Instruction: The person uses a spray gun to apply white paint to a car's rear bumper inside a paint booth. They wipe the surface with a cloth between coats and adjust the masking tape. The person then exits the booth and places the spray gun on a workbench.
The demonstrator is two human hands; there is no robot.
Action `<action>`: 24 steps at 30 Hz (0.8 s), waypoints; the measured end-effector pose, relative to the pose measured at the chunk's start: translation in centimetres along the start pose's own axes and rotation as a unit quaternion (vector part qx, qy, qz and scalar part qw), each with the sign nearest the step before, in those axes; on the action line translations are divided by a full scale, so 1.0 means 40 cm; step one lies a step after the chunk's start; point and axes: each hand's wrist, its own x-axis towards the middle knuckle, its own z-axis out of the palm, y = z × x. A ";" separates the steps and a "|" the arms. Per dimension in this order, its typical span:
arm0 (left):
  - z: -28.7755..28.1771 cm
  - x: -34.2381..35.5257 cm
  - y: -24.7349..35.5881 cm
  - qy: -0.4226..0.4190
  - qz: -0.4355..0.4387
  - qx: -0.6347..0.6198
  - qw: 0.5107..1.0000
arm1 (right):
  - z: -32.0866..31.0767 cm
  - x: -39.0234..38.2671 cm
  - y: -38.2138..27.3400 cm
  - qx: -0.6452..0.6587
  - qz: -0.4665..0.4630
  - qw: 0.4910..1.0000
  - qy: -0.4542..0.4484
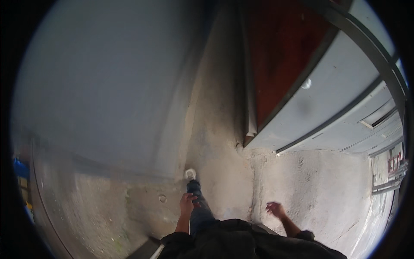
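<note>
My left hand (188, 203) hangs in front of my left leg, with its fingers loosely apart and nothing visible in them. Dark blue trousers (202, 213) and a pale shoe (190, 174) show just beyond it, one foot stepping forward on the concrete floor (220, 172). Out to the right, my right hand (276, 209) hovers over the floor, its fingers loosely bent and spread, holding nothing I can see. Neither hand touches any object. Both forearms come out of dark sleeves.
A large grey panel (99, 86) fills the left. Ahead on the right stands a grey metal door or panel (319, 99) with a dark red inner side (284, 52). Between them runs a narrow concrete passage (215, 99). A small ring-shaped mark (162, 198) shows on the ground.
</note>
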 end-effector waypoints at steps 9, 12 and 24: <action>0.209 1.060 0.579 -0.063 0.103 0.465 0.877 | 0.266 0.583 -0.474 -0.028 0.113 0.986 0.118; 0.571 1.265 1.015 -0.182 0.033 0.388 0.903 | 0.328 0.691 -0.511 -0.257 0.034 0.956 0.134; 0.651 2.044 1.395 -0.061 0.070 0.662 0.744 | -0.038 2.126 -1.614 0.025 0.110 0.962 0.248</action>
